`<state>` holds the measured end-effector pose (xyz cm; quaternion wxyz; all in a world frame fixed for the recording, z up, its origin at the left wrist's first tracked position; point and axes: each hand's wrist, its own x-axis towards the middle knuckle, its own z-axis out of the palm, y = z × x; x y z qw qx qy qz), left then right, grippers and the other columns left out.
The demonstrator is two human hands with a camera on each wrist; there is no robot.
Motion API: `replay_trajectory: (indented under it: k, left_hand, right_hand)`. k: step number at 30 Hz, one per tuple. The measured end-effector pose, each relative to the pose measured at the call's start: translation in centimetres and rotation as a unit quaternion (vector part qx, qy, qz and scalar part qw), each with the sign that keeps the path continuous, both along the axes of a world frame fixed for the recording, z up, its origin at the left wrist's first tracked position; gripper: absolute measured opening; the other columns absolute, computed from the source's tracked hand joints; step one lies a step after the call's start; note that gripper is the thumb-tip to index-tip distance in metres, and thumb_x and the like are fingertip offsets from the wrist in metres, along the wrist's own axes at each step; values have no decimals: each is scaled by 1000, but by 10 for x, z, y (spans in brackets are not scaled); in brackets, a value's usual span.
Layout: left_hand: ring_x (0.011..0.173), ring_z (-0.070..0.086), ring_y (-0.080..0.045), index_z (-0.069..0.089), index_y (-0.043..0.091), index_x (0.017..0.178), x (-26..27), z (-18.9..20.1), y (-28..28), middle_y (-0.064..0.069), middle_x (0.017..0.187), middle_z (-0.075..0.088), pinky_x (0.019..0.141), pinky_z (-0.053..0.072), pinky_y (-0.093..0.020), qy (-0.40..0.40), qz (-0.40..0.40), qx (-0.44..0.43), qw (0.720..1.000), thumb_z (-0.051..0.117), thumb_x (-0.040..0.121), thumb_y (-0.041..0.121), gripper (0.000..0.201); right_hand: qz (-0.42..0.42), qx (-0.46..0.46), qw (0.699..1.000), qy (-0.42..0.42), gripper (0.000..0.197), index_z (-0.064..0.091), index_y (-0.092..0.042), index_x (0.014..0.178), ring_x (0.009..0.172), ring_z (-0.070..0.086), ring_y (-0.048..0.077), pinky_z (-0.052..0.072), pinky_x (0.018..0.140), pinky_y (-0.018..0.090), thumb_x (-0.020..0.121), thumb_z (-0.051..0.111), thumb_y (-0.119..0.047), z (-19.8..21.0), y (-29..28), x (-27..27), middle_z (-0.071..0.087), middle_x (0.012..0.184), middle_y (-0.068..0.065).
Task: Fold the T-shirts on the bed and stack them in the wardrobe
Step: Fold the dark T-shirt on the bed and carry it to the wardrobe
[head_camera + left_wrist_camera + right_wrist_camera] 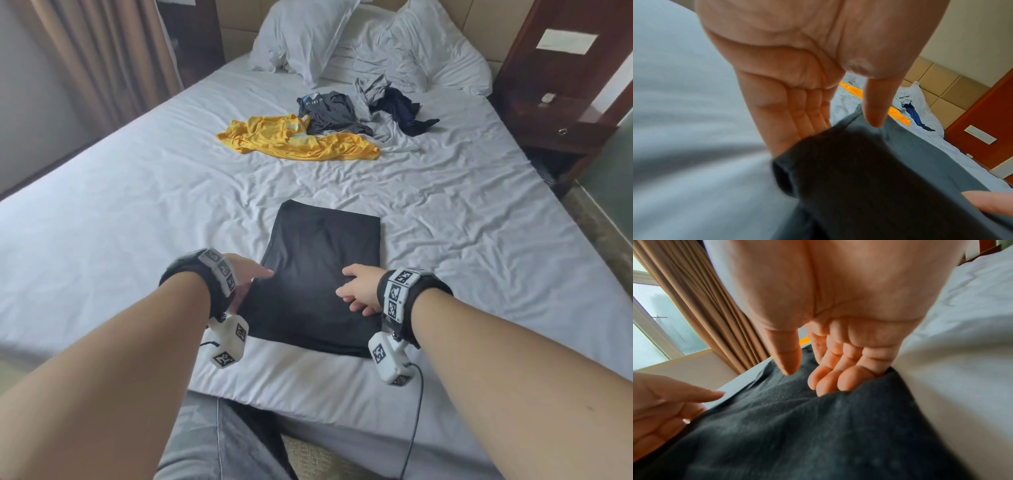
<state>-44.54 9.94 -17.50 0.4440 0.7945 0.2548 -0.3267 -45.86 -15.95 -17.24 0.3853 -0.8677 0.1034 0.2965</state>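
Both hands are down on the black T-shirt (318, 270), one at each long edge, about midway along the folded strip. The left hand (245, 281) has straight fingers (797, 120) slid under the left edge while the thumb (873, 105) rests on top, so it reads as a flat, loose sandwich of the cloth, not a clenched pinch. Across from it, the right hand (361, 289) mirrors that: its fingers (830, 379) curl lightly at the right edge with the thumb (787, 355) lowered onto the fabric; whether the fingertips are truly under the cloth I cannot tell. By my reading, this is the crosswise fold, or the lift of the finished bundle. To do it well, both hands should push equally deep under, thumbs clamping the layers so the tucked sleeves don't spill, then rise together and level. The shirt lies as a long rectangle on the white sheet (137, 222) near the foot of the bed, its near hem just behind the wrists, its far end ahead of the fingertips. Well beyond that, toward the pillows (308, 34), wait the yellow T-shirt (274, 140), a grey T-shirt (329, 113) and a navy garment (400, 109), all crumpled. No wardrobe shows here.
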Motion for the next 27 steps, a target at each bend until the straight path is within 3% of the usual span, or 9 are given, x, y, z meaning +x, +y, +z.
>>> replay_trajectory:
  k: [3,6,11,15,19,21,23,25,27]
  left_hand:
    - [88,73,-35,71,5,113,2,-9,1,-18,101,77,83,54,-40,58,-42,6,997,84,73,50,61]
    - [89,74,-33,72,4,112,2,-5,2,-21,102,76,93,57,-42,83,-53,-41,994,82,82,41,49]
    - [104,72,-38,72,3,111,6,-9,13,-21,106,76,102,54,-47,102,-55,-100,988,78,86,34,40]
    - [107,72,-36,74,1,112,14,-26,17,-18,107,76,103,53,-51,140,-60,-119,981,83,81,27,42]
    - [105,73,-38,73,1,115,21,-38,23,-19,109,76,100,54,-54,167,-39,-157,973,87,78,26,46]
    - [104,73,-37,74,1,112,22,-40,24,-19,108,76,96,56,-54,178,-35,-173,968,86,79,29,45]
    - [102,73,-35,75,2,108,25,-42,25,-18,106,76,87,59,-50,190,-25,-191,963,82,84,31,39]
    - [102,74,-35,74,2,110,25,-41,27,-17,107,76,83,60,-48,199,-24,-200,959,81,85,32,39]
    - [103,73,-35,73,3,115,26,-41,28,-17,109,76,83,60,-47,196,-27,-199,960,81,85,34,44]
  right_hand:
    - [22,-1,999,44,56,34,-22,149,66,65,16,52,59,27,99,58,-26,5,-3,14,66,91,3]
    - [31,-28,997,72,36,50,-13,136,65,65,18,52,53,26,104,52,-30,21,-1,41,66,83,2]
    - [-5,-30,999,-21,31,58,-8,122,64,67,18,51,57,27,101,56,-30,26,28,99,68,89,2]
    - [-1,-36,999,-34,33,60,-8,122,69,70,22,56,64,31,98,60,-31,19,64,141,68,95,3]
    - [21,-79,993,-88,41,54,-9,135,85,74,28,62,82,46,98,62,-23,22,96,176,65,109,13]
    - [25,-80,992,-91,45,49,-7,140,85,71,31,61,83,48,98,61,-19,18,106,187,63,94,14]
    - [41,-102,990,-85,43,53,-8,135,77,69,28,60,75,42,96,64,-19,13,111,195,60,82,9]
    - [64,-147,983,-93,30,62,-5,118,66,63,24,54,64,33,93,69,-21,12,115,195,62,75,9]
    - [57,-155,982,-96,26,66,2,101,58,59,27,51,62,34,89,72,-20,17,113,192,61,66,13]
